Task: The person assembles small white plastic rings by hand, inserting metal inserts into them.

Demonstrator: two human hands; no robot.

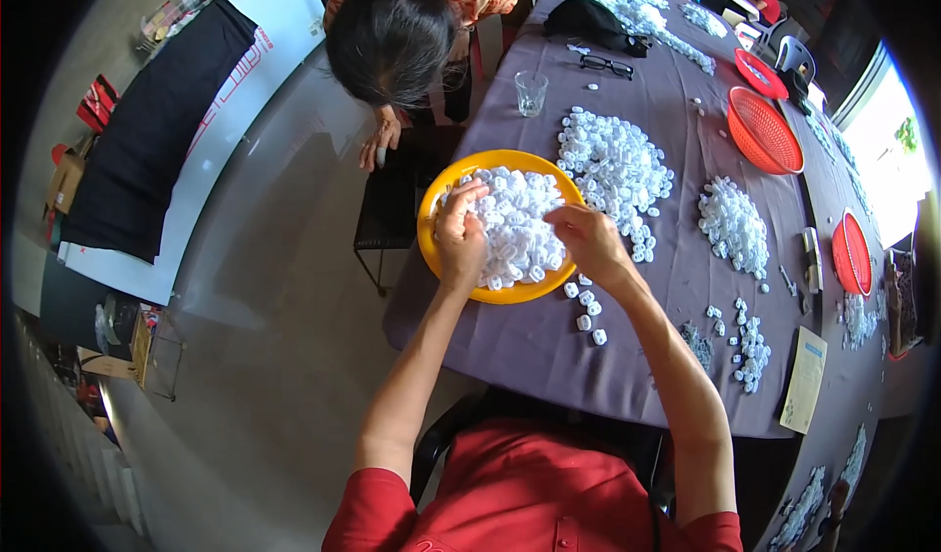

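Note:
A round yellow plastic basin [428, 243] at the table's near left corner is heaped with small white plastic pieces [520, 228], rounded and with a hole or slot. Over the left part of the heap is my left hand [463, 233], its fingers curled toward the thumb. My right hand [591, 243] reaches across the basin's right rim with fingertips pinched together above the pieces. What either hand grips is too small or hidden to make out. Several loose white pieces [585, 323] lie on the cloth just below my right wrist.
A dark purple cloth covers the long table [510, 341]. White piles [616, 165] [733, 226], a drinking glass [530, 93], eyeglasses [607, 66], a black cap [586, 23] and red baskets [763, 132] stand on it. Another person [392, 42] bends beside a black stool [387, 204] at left.

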